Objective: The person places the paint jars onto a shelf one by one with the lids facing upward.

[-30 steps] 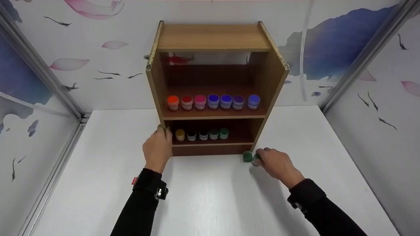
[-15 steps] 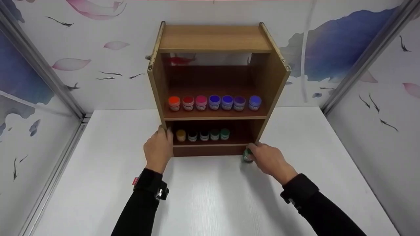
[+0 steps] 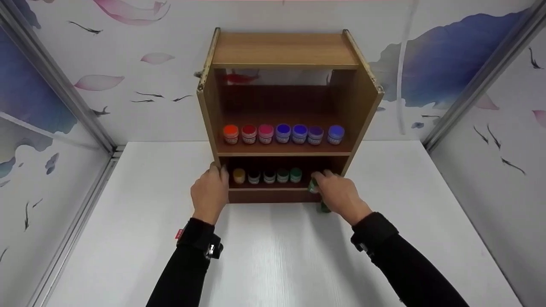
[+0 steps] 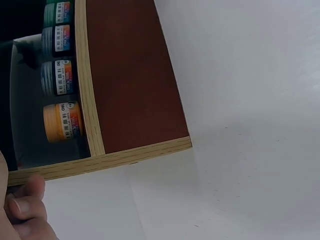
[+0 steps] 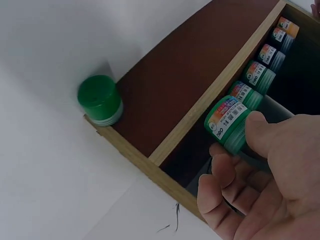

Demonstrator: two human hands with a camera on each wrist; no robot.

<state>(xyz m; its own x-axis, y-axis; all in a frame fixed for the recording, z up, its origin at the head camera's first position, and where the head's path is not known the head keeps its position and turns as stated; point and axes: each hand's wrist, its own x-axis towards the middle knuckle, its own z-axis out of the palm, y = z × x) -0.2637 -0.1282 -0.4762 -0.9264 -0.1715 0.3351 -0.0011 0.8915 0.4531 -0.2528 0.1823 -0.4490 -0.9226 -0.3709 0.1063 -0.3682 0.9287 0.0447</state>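
A small wooden shelf (image 3: 285, 49) stands against the back wall. My left hand (image 3: 209, 194) grips its left side panel near the bottom; in the left wrist view the fingers (image 4: 32, 207) curl at the panel's edge. At the right end of the lower compartment, my right hand (image 3: 339, 196) pinches a green paint jar (image 5: 226, 119) between thumb and fingers. Its lid is partly hidden by the thumb. Along that compartment runs a row of paint jars, from an orange-yellow jar (image 4: 63, 121) to a green one (image 3: 295, 175). Another green paint jar (image 5: 100, 100) stands on the table by the shelf's front right corner.
On the upper board sits a row of several paint jars, from an orange jar (image 3: 230, 134) through red and pink to a blue-violet jar (image 3: 335, 134). The white table (image 3: 264, 256) is bounded by patterned wall panels (image 3: 482, 106) at the back and sides.
My right hand has moved left and up with the green paint jar, from the table beside the shelf to the lower compartment. The left hand keeps its grip on the side panel.
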